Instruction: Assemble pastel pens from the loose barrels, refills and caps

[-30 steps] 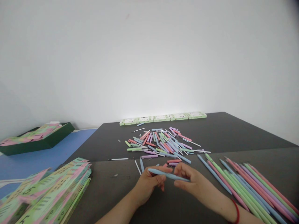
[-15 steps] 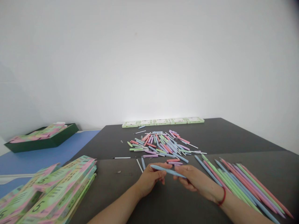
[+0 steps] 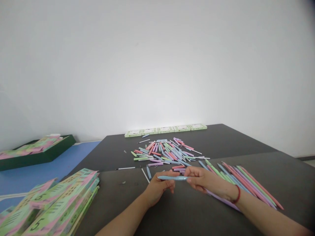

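A light blue pen [image 3: 172, 178] is held nearly level between my two hands, low above the dark table. My left hand [image 3: 157, 187] is closed on its left part, the thumb beneath and the fingers behind. My right hand [image 3: 206, 181], with a red cord at the wrist, pinches the right end, which its fingers cover. From under the right palm and wrist a long purple pen [image 3: 223, 200] sticks out; whether the hand touches it I cannot tell. Just beyond my hands lie short pink and purple barrel pieces [image 3: 178, 167] and a blue piece [image 3: 149, 172].
A loose pile of pastel pen parts and white refills [image 3: 169, 152] covers the table's middle. Several long pens [image 3: 248, 183] lie side by side at right. Flat boxes [image 3: 165, 129] line the back edge. Printed packets [image 3: 61, 203] are stacked left, near a green tray [image 3: 59, 150].
The blue pen has gone from sloping down rightward to almost level, still in both hands. The purple pen now shows under my right wrist. The whole view has shifted slightly.
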A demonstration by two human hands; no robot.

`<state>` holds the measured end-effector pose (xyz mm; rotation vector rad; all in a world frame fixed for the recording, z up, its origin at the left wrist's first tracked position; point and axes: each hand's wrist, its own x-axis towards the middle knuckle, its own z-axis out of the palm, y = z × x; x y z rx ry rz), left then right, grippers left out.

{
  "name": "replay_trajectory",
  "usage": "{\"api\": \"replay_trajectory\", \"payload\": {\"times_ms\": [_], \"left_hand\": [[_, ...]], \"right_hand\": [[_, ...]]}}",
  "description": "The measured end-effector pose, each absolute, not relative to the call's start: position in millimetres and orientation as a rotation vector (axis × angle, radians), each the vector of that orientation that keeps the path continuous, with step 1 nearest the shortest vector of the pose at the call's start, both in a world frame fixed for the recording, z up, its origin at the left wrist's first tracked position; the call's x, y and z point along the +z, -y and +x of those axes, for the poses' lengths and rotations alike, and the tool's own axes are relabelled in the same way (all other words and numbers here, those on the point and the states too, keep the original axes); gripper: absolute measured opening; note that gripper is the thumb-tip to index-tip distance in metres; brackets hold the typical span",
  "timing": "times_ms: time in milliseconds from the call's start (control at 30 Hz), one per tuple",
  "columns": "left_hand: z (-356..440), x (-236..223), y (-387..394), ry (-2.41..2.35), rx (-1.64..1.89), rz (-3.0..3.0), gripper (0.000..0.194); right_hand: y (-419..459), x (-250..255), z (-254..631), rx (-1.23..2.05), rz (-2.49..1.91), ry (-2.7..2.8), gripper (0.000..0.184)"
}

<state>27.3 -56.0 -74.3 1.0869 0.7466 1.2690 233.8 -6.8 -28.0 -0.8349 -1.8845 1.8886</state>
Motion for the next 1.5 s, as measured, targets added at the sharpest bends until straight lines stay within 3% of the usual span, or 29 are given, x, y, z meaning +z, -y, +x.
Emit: {"api": "replay_trajectory", "payload": {"times_ms": [167,333,467,600,667,767,933,1067,1333,1500], "left_hand": [[27,-75,55,-0.733,1.253,1.103,0.032],[27,-77,53,-0.746,1.280,1.101,0.034],[29,-78,55,-0.759,1.267,1.101,0.033],[31,-78,56,-0.768,1.280,1.077,0.035],[32,-78,56,-0.770,1.288,1.066,0.036],[33,-78,57,-0.778,1.299,1.060,0.037],[35,-76,58,-0.804,1.328,1.050,0.036],[34,-75,57,-0.837,1.350,1.059,0.039],[34,-73,58,-0.928,1.365,1.197,0.027],[39,-79,55,-0.963,1.304,1.257,0.048]], "right_hand": [[9,-29,232,1.963,-0.891,1.780,0.035],[7,-30,227,1.719,-0.822,1.889,0.028],[7,-38,227,1.963,-0.926,1.715,0.040],[10,-37,231,2.086,-0.763,1.546,0.038],[12,-38,231,2.069,-0.710,1.513,0.042],[15,-46,228,1.977,-0.803,1.489,0.034],[18,-57,221,1.873,-0.962,1.450,0.045],[18,-51,220,1.837,-0.785,1.382,0.030],[24,-61,214,1.921,-0.849,1.021,0.029],[14,-55,214,1.830,-0.754,0.781,0.019]]}}
